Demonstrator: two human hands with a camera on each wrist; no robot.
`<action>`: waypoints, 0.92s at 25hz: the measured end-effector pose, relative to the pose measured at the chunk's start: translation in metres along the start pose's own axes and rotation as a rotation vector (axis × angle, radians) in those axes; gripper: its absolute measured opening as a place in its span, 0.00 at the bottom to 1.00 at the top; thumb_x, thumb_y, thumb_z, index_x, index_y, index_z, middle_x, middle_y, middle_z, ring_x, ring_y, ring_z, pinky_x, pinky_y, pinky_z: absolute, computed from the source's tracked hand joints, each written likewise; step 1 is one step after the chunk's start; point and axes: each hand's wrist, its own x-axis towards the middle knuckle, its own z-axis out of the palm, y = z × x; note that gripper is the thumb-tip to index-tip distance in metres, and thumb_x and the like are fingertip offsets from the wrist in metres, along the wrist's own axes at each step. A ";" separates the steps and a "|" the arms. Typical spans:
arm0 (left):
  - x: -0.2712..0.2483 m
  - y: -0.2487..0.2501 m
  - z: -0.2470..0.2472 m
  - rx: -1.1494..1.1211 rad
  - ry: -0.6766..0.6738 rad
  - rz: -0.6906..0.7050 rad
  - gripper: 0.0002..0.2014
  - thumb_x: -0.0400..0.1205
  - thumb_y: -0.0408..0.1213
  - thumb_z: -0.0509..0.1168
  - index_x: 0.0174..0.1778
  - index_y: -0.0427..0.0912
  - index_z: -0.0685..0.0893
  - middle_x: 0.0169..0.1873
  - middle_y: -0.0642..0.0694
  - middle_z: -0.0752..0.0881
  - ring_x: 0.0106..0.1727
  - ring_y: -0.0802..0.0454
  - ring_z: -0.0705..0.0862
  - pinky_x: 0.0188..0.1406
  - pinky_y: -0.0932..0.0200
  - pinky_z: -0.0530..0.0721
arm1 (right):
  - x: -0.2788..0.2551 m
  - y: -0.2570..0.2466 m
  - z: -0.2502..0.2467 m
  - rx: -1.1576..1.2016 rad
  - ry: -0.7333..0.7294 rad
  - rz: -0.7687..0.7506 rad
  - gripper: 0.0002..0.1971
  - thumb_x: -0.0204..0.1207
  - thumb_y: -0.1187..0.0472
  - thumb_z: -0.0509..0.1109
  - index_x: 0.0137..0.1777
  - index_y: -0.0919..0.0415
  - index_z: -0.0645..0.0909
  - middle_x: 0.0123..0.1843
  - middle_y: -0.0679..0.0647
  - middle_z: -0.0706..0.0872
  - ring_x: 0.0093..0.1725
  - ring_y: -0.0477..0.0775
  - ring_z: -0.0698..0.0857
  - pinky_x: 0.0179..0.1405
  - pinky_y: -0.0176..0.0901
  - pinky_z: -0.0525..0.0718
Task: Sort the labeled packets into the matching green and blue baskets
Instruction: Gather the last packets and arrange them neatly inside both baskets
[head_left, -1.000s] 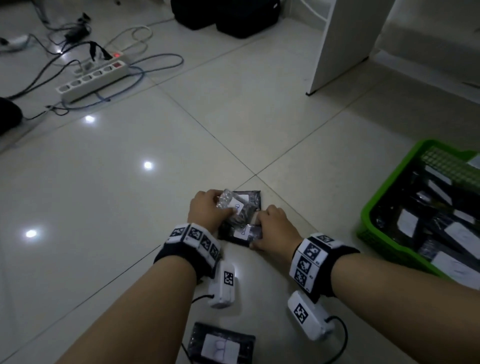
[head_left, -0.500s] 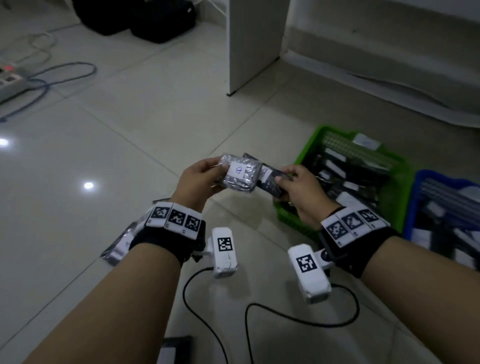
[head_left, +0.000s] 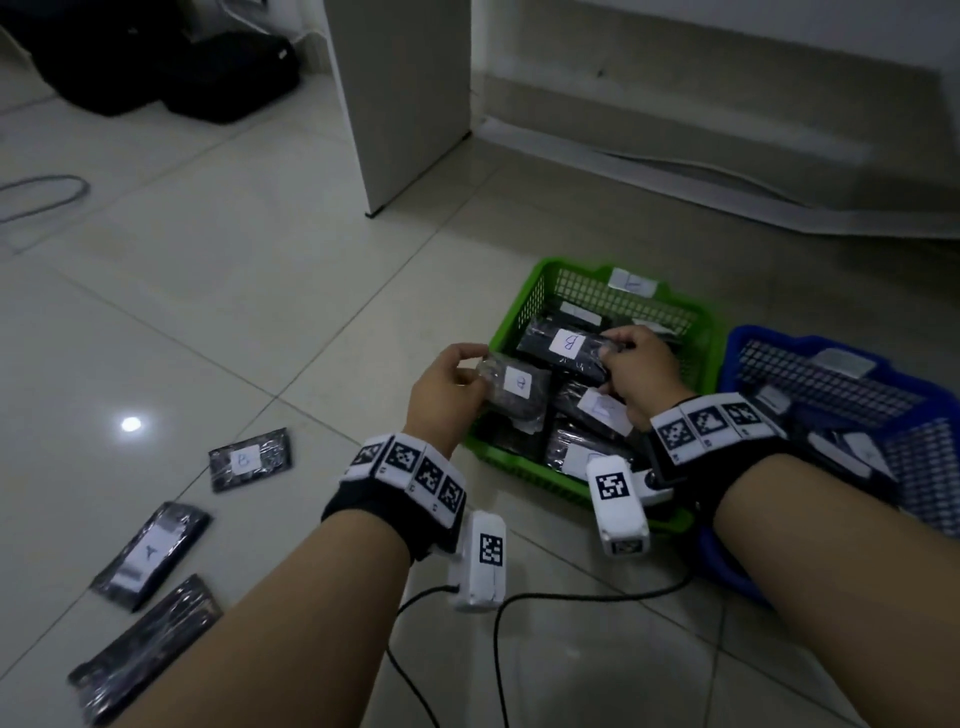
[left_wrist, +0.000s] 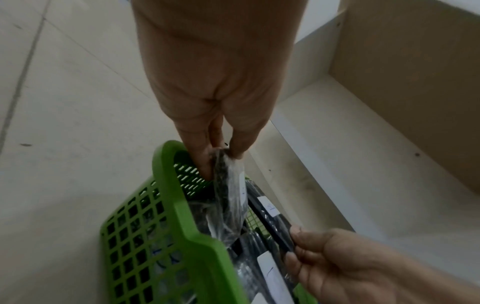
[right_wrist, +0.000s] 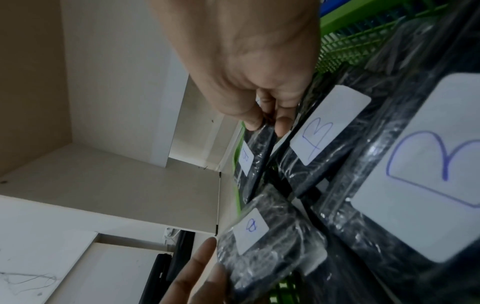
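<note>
Two dark plastic packets with white labels marked B hang over the green basket (head_left: 525, 306). My left hand (head_left: 475, 371) pinches one packet (head_left: 517, 387) by its end, above the basket's near-left rim (left_wrist: 179, 205). My right hand (head_left: 608, 353) pinches the other packet (head_left: 563, 345) over the basket's middle. In the right wrist view its fingers (right_wrist: 284, 123) hold that packet (right_wrist: 255, 156) edge-on, with the left hand's packet (right_wrist: 270, 236) below. The basket holds several B-labeled packets (right_wrist: 324, 127). The blue basket (head_left: 748, 345) stands just right of it, with packets inside.
Three loose packets (head_left: 249, 460) (head_left: 150, 553) (head_left: 145, 649) lie on the tiled floor to the left. A white cabinet panel (head_left: 410, 104) stands behind the baskets, and black bags (head_left: 156, 67) sit at the far left. Black cables (head_left: 519, 608) trail under my wrists.
Both hands lifted their packets off the floor and carried them right, to above the green basket. The head view swung right, bringing both baskets into sight.
</note>
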 end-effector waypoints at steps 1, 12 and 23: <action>0.000 0.000 0.002 0.108 -0.004 0.038 0.14 0.77 0.36 0.66 0.56 0.57 0.83 0.44 0.48 0.90 0.44 0.52 0.89 0.48 0.58 0.87 | 0.007 0.003 0.001 -0.018 -0.006 0.009 0.13 0.80 0.71 0.63 0.63 0.62 0.79 0.58 0.57 0.80 0.35 0.51 0.81 0.25 0.40 0.81; -0.032 -0.046 -0.072 0.313 0.218 0.165 0.13 0.79 0.28 0.64 0.48 0.49 0.89 0.51 0.51 0.88 0.48 0.61 0.84 0.45 0.80 0.76 | -0.062 -0.004 0.067 -0.240 -0.122 -0.405 0.14 0.75 0.68 0.65 0.46 0.48 0.86 0.57 0.57 0.80 0.47 0.49 0.82 0.54 0.40 0.82; -0.150 -0.145 -0.261 0.748 0.352 -0.128 0.17 0.68 0.48 0.77 0.52 0.51 0.85 0.48 0.54 0.79 0.52 0.53 0.78 0.53 0.55 0.78 | -0.142 -0.001 0.239 -0.721 -0.772 -0.688 0.27 0.74 0.61 0.70 0.73 0.49 0.73 0.74 0.55 0.71 0.74 0.59 0.67 0.73 0.48 0.69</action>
